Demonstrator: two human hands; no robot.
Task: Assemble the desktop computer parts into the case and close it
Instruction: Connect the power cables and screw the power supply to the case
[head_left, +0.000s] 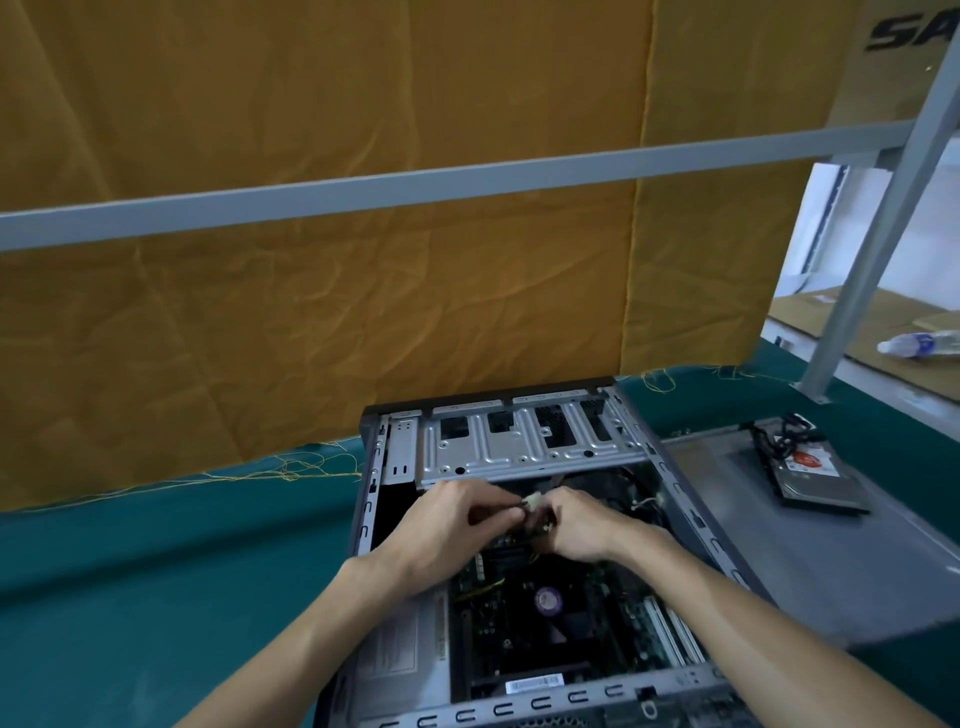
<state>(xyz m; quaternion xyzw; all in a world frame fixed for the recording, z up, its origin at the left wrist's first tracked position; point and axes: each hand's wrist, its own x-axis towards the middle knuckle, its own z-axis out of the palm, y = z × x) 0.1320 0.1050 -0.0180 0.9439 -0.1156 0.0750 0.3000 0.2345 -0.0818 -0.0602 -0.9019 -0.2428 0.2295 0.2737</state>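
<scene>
Hands meet over the open computer case (519, 597), which lies on its side on the green-covered table (156, 597) with the motherboard (545, 623) facing up. The left hand (457, 519) has its fingers curled in a pinch on one side of a small white connector (532, 503), and the right hand (576, 525) pinches dark cabling and what looks like the mating plug just beside it; whether the two halves are already seated I cannot tell, since the fingers hide the joint. The work sits just below the metal drive cage (530, 441) at the far end of the case. To do this step well, I would judge that the plugs should be lined up by their keyed shape before any push, held by the housings and not by the wires, and pressed straight together until they bottom out, with the slack then tucked away from the cooler fan (548, 600). Forcing a turned plug could bend pins. A hard drive (802, 467) with its cable lies on the grey side panel (831, 561) to the right of the case, apart from it, so drive fitting and closing look not yet done.
</scene>
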